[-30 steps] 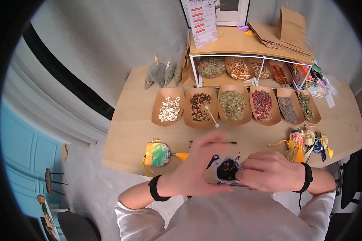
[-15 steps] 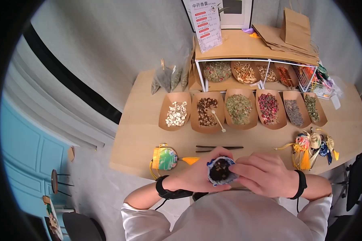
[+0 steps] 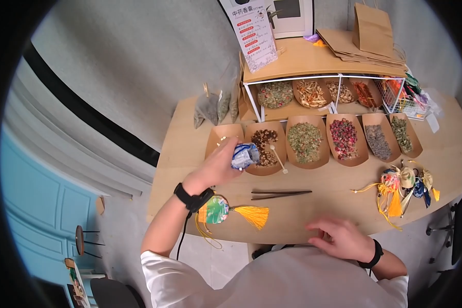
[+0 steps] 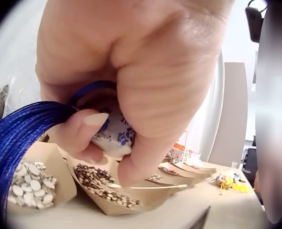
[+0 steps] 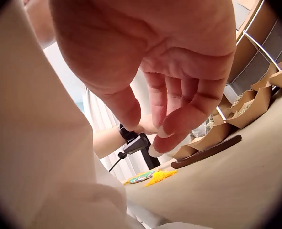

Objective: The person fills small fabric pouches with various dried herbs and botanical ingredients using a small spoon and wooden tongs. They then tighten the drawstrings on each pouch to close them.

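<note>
My left hand (image 3: 216,167) grips a small blue-and-white floral pouch (image 3: 245,156) over the left end of the front row of paper trays. A long blue tassel (image 4: 24,133) hangs from the pouch in the left wrist view. Just below are white dried slices (image 4: 31,186) in one tray and brown dried pieces (image 4: 95,181) in the neighbouring one. A small pale spoon (image 3: 278,159) lies in the brown pieces. Near the table's front edge, my right hand (image 3: 341,238) hovers with loosely curled fingers and holds nothing. The inside of the pouch is hidden.
Dark tweezers (image 3: 277,192) lie mid-table. A green-and-yellow pouch (image 3: 213,209) with a yellow tassel (image 3: 254,215) sits front left, beneath my left wrist. Several finished sachets (image 3: 405,182) lie at the right. Behind the trays stands a wooden shelf (image 3: 303,59) with more trays under it.
The pouch was between both hands near the body, its dark filling showing. My left hand has carried it forward and left over the trays; my right hand has let go and moved slightly back.
</note>
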The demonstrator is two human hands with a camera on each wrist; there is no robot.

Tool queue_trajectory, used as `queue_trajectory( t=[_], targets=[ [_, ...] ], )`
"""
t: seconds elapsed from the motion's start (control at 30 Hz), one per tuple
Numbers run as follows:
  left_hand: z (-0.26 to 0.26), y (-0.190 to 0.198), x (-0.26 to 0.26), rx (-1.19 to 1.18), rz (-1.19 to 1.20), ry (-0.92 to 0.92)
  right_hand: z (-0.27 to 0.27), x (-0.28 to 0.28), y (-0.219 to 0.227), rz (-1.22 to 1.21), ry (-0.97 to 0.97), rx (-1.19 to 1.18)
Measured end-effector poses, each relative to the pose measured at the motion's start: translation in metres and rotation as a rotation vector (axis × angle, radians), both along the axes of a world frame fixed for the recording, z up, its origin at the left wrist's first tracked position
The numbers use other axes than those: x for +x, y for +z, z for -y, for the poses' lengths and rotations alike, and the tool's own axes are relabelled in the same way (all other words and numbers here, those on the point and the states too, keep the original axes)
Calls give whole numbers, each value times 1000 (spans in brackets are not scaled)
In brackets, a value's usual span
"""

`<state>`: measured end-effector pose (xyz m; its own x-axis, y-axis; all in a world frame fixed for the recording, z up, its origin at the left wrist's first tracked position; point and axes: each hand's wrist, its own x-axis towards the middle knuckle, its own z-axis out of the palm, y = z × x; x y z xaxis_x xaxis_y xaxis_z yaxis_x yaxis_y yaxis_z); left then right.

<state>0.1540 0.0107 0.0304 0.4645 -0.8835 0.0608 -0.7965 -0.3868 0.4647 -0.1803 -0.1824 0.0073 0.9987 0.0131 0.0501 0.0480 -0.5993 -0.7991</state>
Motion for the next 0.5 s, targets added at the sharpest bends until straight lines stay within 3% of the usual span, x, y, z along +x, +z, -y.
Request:
queue_trajectory(
  t=[0.13,0.23,0.5],
  targets=[
    [15,0,17,87,117,-95,-3,-3,-11,15,-16,59],
    [28,13,8,242,198,-11,-4,-4,-16,23,-16,93],
    [58,11,12,493,478,-85,-5,-4,-23,51,-21,118]
  ],
)
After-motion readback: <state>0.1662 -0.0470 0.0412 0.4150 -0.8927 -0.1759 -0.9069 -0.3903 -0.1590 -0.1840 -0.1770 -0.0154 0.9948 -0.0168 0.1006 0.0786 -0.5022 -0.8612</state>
